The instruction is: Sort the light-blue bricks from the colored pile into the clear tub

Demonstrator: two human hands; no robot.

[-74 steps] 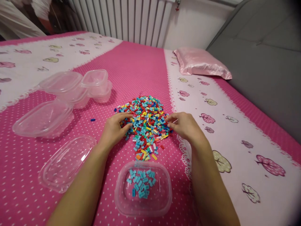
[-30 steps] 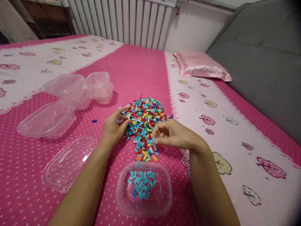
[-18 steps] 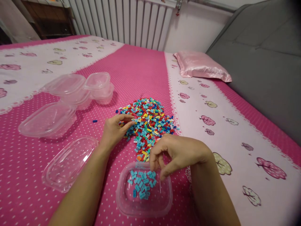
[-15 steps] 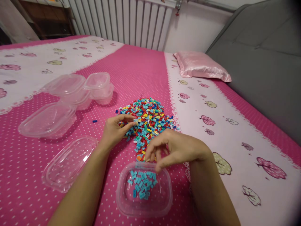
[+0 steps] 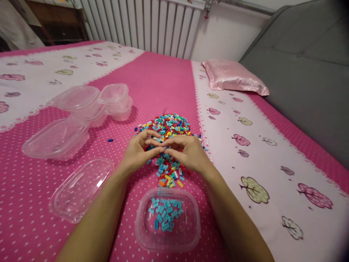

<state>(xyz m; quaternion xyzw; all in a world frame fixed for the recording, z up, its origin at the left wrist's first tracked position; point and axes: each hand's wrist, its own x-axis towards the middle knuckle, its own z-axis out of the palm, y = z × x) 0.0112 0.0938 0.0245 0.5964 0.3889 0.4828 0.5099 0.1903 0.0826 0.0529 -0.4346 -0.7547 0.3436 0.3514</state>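
From the head camera, a pile of tiny plastic bricks (image 5: 169,125) lies on the pink dotted bedspread (image 5: 160,83), in the middle of the bed. The bricks are red, yellow, white, dark blue and mostly light blue, heaped loosely and thinning out at the near edge.

Both hands rest on the near half of the pile. The left hand (image 5: 137,153) and the right hand (image 5: 189,154) are curled, with their fingertips meeting over the bricks. I cannot tell whether either one pinches a brick.

Just in front of the pile stands an open clear tub (image 5: 195,233) with only light blue bricks in it. A clear lid (image 5: 81,187) lies to its left, with more clear tubs (image 5: 89,103) beyond. One stray blue brick (image 5: 110,140) lies apart on the left. A satin pillow (image 5: 234,76) sits far right.
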